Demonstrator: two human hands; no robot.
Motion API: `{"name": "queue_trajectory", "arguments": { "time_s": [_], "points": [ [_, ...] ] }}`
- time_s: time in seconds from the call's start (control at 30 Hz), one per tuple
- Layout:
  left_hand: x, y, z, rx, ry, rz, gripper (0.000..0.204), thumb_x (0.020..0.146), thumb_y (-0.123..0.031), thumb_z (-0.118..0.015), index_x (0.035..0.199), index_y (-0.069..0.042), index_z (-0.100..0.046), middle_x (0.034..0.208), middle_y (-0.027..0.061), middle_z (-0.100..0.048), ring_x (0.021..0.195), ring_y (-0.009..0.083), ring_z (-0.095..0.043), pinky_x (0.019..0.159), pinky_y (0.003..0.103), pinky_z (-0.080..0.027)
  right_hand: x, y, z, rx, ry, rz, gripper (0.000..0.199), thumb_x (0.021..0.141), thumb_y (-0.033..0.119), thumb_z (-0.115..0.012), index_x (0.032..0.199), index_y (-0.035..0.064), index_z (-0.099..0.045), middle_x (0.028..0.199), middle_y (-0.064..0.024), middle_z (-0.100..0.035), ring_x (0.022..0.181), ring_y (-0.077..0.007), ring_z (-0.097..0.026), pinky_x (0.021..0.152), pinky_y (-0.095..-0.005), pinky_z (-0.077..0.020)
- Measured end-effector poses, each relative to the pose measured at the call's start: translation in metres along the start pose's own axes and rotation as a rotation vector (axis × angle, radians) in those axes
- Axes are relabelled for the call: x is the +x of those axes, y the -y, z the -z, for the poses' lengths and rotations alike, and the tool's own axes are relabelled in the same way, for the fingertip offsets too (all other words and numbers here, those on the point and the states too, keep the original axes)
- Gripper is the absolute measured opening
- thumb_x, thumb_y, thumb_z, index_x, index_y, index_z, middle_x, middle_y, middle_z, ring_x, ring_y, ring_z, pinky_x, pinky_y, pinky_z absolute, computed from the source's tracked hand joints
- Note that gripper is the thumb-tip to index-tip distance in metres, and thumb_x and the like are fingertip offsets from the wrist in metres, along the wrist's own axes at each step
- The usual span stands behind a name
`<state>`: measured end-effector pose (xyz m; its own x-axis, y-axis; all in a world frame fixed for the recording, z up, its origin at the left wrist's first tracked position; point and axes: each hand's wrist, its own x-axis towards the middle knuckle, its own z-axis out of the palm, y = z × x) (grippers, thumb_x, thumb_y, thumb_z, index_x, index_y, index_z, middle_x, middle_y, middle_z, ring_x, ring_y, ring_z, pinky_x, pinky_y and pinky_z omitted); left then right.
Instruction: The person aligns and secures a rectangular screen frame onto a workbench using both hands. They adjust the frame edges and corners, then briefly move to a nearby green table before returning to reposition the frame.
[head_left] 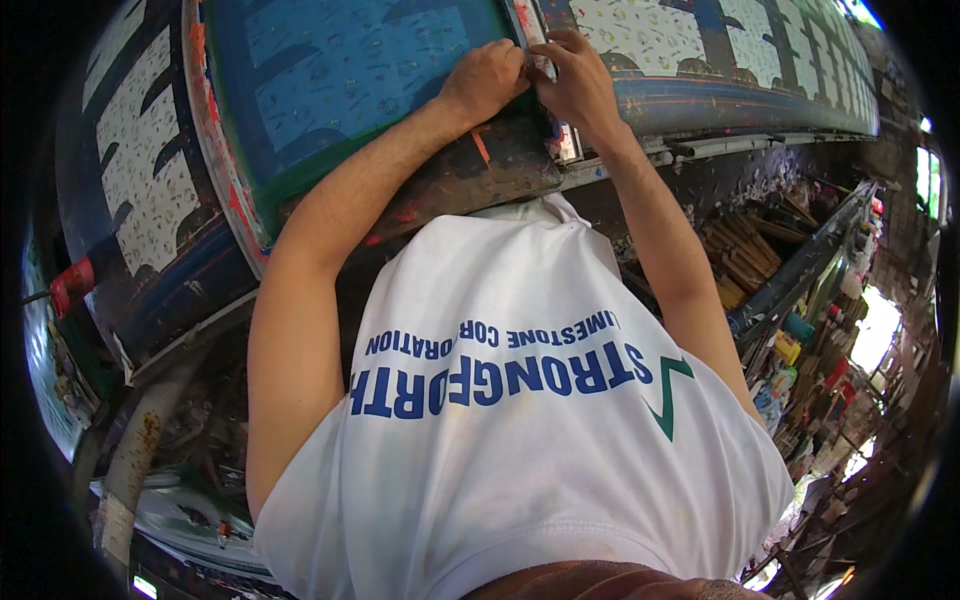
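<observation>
Smooth, dark blue and streaked with dried paint, a long table (740, 103) stretches away to both sides of the fingers. Just left of them lies a framed screen (350, 100), a flat rectangle of blue, see-through mesh with a green border; its right rail (528, 22), straight and crusted with white and red smears, runs right beside the fingertips.

Both hands meet near that rail. On the left hand (488, 82), the fingers are curled in narrow; on the right hand (582, 88), they are bent, with thumb and forefinger a little apart. I cannot tell whether either grips anything.

Thin white patterned pieces with dark notches lie on the table: two left pieces (150, 150) far beyond the screen, at least three right pieces (640, 35) just past the fingers. More pattern shows through the mesh. One red cylinder (72, 287) sits well left of the fingers, one rusty, rounded pipe (140, 450) lower down. Rough wooden strips (740, 250), too many to count, are heaped below and right of them. One soft white shirt (540, 470) bulges nearer the body.
</observation>
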<state>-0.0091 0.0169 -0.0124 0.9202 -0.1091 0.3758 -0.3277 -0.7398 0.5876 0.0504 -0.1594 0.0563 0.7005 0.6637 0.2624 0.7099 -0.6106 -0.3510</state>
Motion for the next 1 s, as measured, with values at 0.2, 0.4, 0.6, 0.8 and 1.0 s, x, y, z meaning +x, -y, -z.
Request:
{"name": "queue_trajectory", "arguments": {
  "time_s": [0.2, 0.4, 0.6, 0.8, 1.0],
  "points": [
    [0.003, -0.004, 0.004, 0.104, -0.033, 0.086, 0.024, 0.093, -0.026, -0.074, 0.098, -0.005, -0.065, 0.095, 0.0141, -0.066, 0.091, 0.0363, -0.069, 0.079, 0.048, -0.056, 0.034, -0.012, -0.008, -0.260, 0.207, 0.192, 0.030, 0.076, 0.019, -0.084, 0.105, 0.0135, -0.081, 0.142, -0.0158, -0.060, 0.128, -0.0392, -0.058, 0.105, -0.0470, -0.0535],
    [-0.002, 0.005, 0.000, 0.073, -0.122, 0.018, 0.024, 0.095, -0.026, -0.072, 0.093, -0.004, -0.067, 0.091, 0.0134, -0.066, 0.087, 0.0340, -0.069, 0.077, 0.046, -0.057, 0.059, -0.009, -0.006, -0.425, 0.337, 0.271, 0.029, 0.074, 0.034, -0.089, 0.096, 0.0154, -0.084, 0.151, -0.0159, -0.054, 0.138, -0.0370, -0.051, 0.112, -0.0503, -0.0485],
    [-0.005, 0.005, 0.000, 0.057, -0.141, 0.041, 0.018, 0.092, -0.021, -0.073, 0.092, -0.004, -0.068, 0.093, 0.0139, -0.066, 0.090, 0.0341, -0.069, 0.081, 0.046, -0.057, 0.076, 0.009, -0.005, -0.559, 0.567, 0.301, 0.048, 0.072, 0.034, -0.082, 0.104, -0.0004, -0.082, 0.163, -0.0305, -0.040, 0.156, -0.0420, -0.029, 0.127, -0.0481, -0.0278],
    [-0.008, 0.002, 0.013, 0.178, -0.153, 0.002, 0.018, 0.084, -0.021, -0.078, 0.088, -0.005, -0.070, 0.093, 0.0119, -0.067, 0.098, 0.0320, -0.067, 0.085, 0.045, -0.052, 0.074, 0.017, -0.009, -0.627, 0.514, 0.426, 0.041, 0.080, 0.032, -0.077, 0.100, -0.0024, -0.081, 0.160, -0.0322, -0.044, 0.155, -0.0444, -0.031, 0.123, -0.0510, -0.0316],
    [-0.006, -0.003, 0.018, 0.154, -0.097, 0.151, 0.030, 0.080, -0.027, -0.083, 0.100, -0.007, -0.074, 0.103, 0.0095, -0.069, 0.102, 0.0307, -0.066, 0.087, 0.045, -0.047, 0.061, 0.009, -0.013, -0.606, 0.494, 0.309, 0.035, 0.078, 0.027, -0.077, 0.098, -0.0010, -0.081, 0.158, -0.0337, -0.045, 0.152, -0.0454, -0.036, 0.123, -0.0521, -0.0313]
  ]
}}
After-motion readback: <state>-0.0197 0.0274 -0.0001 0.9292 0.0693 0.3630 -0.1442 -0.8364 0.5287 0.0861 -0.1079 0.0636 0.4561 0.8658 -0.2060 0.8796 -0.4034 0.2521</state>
